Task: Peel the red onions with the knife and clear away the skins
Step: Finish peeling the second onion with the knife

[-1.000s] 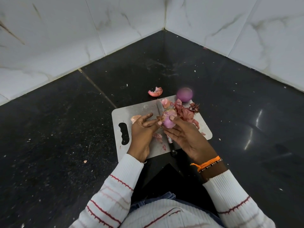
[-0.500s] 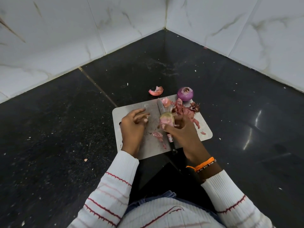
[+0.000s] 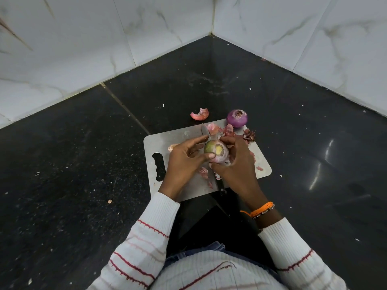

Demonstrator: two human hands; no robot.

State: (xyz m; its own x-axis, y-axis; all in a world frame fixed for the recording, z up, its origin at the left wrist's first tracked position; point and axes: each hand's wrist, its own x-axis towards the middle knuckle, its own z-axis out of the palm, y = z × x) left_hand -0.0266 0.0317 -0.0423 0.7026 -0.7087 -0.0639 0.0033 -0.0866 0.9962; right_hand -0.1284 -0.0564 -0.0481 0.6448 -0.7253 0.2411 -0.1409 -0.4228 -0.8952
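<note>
Both hands work over a grey rectangular cutting board (image 3: 178, 139) with a slotted handle cut-out, lying on a black speckled stone table (image 3: 83, 164) set into a corner of white marbled wall tiles (image 3: 83, 49).

The right hand (image 3: 236, 170) holds a partly peeled red onion (image 3: 216, 151) above the board's middle; its grip is curled round the onion's right and lower sides, with the fingertips over the top. The onion shows a greenish-yellow patch on its upper face and pale pink skin lower down.

The left hand (image 3: 182, 164) touches the same onion from the left, its grip pinching at the surface: thumb tip on the lower front, forefinger reaching across the top edge.

A steel knife with a black handle (image 3: 219, 186) lies flat on the board beneath the hands, blade tip pointing away from the person, held by neither hand.

A second, peeled purple onion (image 3: 237, 118) sits at the board's far right corner. Loose pink onion skins (image 3: 229, 130) are scattered over the board's far and right portions. One curled pink skin piece (image 3: 200, 114) lies on the table just beyond the board's far edge.

An orange thread wristband (image 3: 258, 209) circles the right wrist.
</note>
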